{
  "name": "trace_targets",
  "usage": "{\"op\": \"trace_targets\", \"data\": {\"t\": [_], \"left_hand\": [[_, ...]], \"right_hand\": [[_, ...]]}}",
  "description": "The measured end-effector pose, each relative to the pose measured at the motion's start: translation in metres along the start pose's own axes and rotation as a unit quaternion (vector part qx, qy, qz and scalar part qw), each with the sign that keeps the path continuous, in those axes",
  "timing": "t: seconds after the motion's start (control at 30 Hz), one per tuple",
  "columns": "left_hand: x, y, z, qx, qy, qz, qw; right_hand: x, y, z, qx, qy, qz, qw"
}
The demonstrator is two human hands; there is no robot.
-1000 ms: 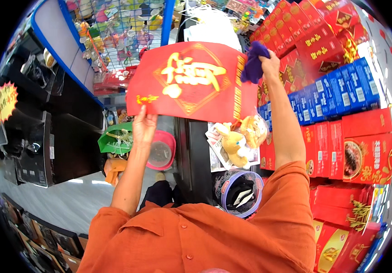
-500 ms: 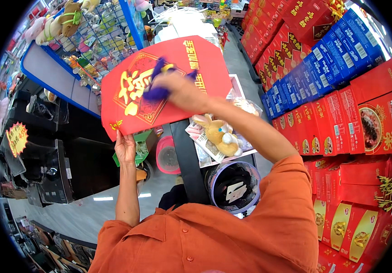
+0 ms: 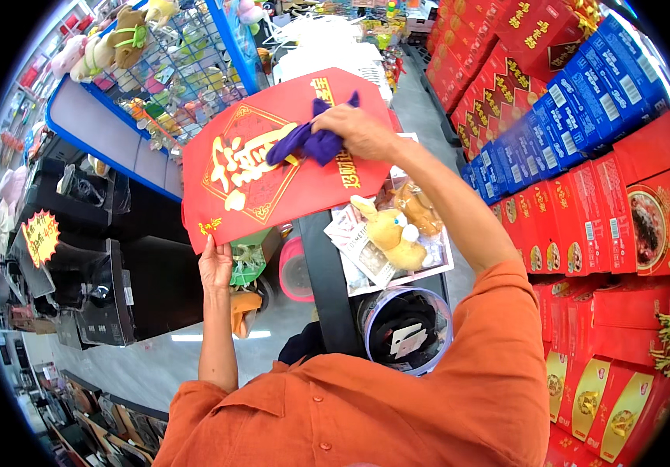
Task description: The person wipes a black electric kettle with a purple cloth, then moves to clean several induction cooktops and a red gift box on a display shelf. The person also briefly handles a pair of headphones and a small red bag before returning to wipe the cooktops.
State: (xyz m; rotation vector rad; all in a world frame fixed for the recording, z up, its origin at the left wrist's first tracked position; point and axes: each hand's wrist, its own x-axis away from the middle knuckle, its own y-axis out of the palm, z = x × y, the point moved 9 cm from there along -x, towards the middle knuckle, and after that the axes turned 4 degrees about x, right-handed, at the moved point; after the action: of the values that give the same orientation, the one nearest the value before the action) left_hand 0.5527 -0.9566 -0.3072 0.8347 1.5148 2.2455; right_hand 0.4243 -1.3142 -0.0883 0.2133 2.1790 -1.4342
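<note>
A large red board or flat box (image 3: pixel 218 210) with gold lettering lies tilted in front of me. At its near left corner, my left hand (image 3: pixel 214 265) pinches the edge between thumb and fingers. Over the board's right half my right hand (image 3: pixel 354 131) is closed on a purple cloth (image 3: pixel 315 144), which lies bunched against the printed face. To the right of the board's near edge, a tan plush rabbit (image 3: pixel 389 233) rests in a white tray (image 3: pixel 420 272) with other wrapped goods.
A clear round bucket (image 3: pixel 444 342) with dark contents stands close to my right side. Red boxes (image 3: pixel 592 218) and blue boxes (image 3: pixel 560 117) are stacked along the right. A blue-framed wire rack (image 3: pixel 233 47) of plush toys rises at far left, above black boxes (image 3: pixel 160 288).
My right hand has moved the purple cloth to the right across the board, from the gold emblem toward the lettering. My left hand keeps its hold on the corner.
</note>
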Motion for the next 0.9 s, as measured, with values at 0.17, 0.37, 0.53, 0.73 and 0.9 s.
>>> {"op": "trace_targets", "data": {"t": [0.17, 0.37, 0.53, 0.73, 0.9], "left_hand": [[-0.001, -0.011, -0.003, -0.017, 0.004, 0.042, 0.999], [-0.001, -0.006, -0.017, 0.046, 0.001, 0.026, 0.999], [0.000, -0.012, -0.019, 0.095, -0.011, 0.027, 0.995], [0.003, 0.003, 0.002, 0.065, 0.005, -0.001, 0.998], [0.012, 0.028, 0.012, 0.084, -0.029, -0.104, 0.991]], "right_hand": [[0.027, -0.057, 0.069, 0.033, 0.150, 0.119, 0.981], [0.030, -0.046, 0.045, -0.008, 0.266, 0.110, 0.958], [0.000, 0.030, -0.081, -0.055, 0.041, -0.062, 0.996], [-0.001, 0.019, -0.018, -0.022, 0.058, -0.117, 0.991], [0.013, -0.037, 0.031, 0.038, 0.150, -0.041, 0.987]]}}
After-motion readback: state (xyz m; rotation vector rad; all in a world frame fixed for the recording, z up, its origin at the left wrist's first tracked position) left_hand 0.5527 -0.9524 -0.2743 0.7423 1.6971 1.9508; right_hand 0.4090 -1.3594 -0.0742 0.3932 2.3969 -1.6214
